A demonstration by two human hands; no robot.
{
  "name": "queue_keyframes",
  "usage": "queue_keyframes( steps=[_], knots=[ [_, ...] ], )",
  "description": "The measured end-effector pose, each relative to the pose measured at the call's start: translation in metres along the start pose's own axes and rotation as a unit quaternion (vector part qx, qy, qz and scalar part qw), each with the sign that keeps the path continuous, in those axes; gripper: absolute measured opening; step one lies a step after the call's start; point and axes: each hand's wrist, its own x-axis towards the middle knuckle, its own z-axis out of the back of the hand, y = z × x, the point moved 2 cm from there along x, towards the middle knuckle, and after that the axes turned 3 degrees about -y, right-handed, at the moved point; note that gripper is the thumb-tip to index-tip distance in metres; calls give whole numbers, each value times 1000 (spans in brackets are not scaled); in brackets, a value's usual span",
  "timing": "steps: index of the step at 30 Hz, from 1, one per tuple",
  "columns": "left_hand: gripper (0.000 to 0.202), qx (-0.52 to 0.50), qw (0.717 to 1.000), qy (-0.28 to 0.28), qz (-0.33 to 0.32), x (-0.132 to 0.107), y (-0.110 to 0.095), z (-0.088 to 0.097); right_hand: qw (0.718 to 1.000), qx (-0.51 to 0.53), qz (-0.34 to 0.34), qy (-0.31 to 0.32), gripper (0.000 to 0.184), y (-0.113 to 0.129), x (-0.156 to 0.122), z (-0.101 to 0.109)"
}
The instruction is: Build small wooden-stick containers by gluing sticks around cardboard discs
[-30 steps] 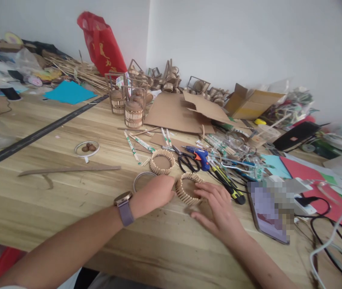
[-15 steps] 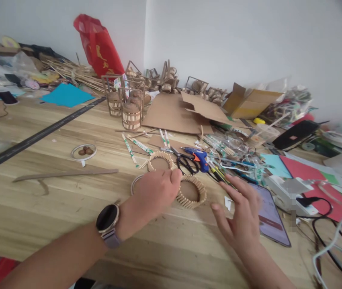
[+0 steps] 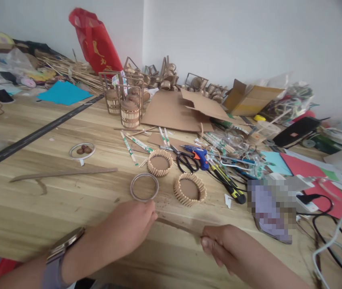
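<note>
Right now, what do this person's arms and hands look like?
The left hand wears no glove; a gold-rimmed watch with a muted purple strap circles the left arm. The right hand wears no glove, and the right arm shows nothing worn. No sleeves show.

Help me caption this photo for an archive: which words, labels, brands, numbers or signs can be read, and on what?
None reads for certain.
Red bag: gold lettering, too blurred.
White-and-green strips: green print, too small.
Black device: orange-red mark, too small.
Phone: screen pixelated, nothing readable.
</note>
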Motion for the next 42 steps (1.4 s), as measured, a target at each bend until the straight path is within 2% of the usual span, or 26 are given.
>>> queue_keyframes(
  steps=[2,3,6,8,11,13,16,17,18,19,21,23,26,28,32,36,39,41,42],
  knots=[
    [30,9,1000,5,28,3,5,-4,998,16,-40,41,44,-11,4,-5],
    [30,14,999,7,43,5,6,-5,998,10,-47,39,47,-16,7,-6],
    [28,21,997,8,71,9,5,-8,994,-87,-56,-21,52,-28,16,-5],
    [25,25,996,11,79,11,3,-9,981,-175,-67,-54,49,-37,20,-3],
    [24,29,996,17,85,12,4,-10,963,-252,-86,-49,43,-48,21,-2],
    [26,31,996,16,81,12,6,-10,946,-302,-82,-80,41,-49,18,0],
    [27,34,997,9,72,12,8,-11,901,-381,-2,-210,34,-28,11,4],
    [27,35,997,7,70,11,9,-11,888,-387,49,-245,30,-15,10,4],
    [27,36,997,5,69,11,9,-12,886,-372,109,-255,27,-1,9,3],
    [28,39,997,3,72,10,10,-13,891,-344,153,-254,25,13,10,0],
    [28,46,996,-2,79,9,10,-14,919,-254,217,-211,18,37,18,-11],
    [27,47,995,-8,87,8,10,-15,937,-208,214,-180,12,48,31,-26],
    [23,40,994,-2,98,5,9,-14,944,-213,205,-146,17,48,51,-48],
    [17,45,993,-5,105,5,12,-13,946,-205,209,-136,23,44,57,-55],
    [21,97,992,-48,71,11,20,-14,949,-194,211,-131,23,40,56,-54],
    [25,103,992,-25,72,15,25,-10,952,-177,203,-146,20,39,55,-52],
    [20,19,995,-48,82,9,24,6,947,-178,202,-174,18,35,59,-52],
    [17,-102,990,-70,66,4,23,20,946,-185,197,-181,17,31,63,-52],
    [17,-171,981,-59,65,2,24,26,947,-184,191,-182,16,29,65,-52]
  ],
)
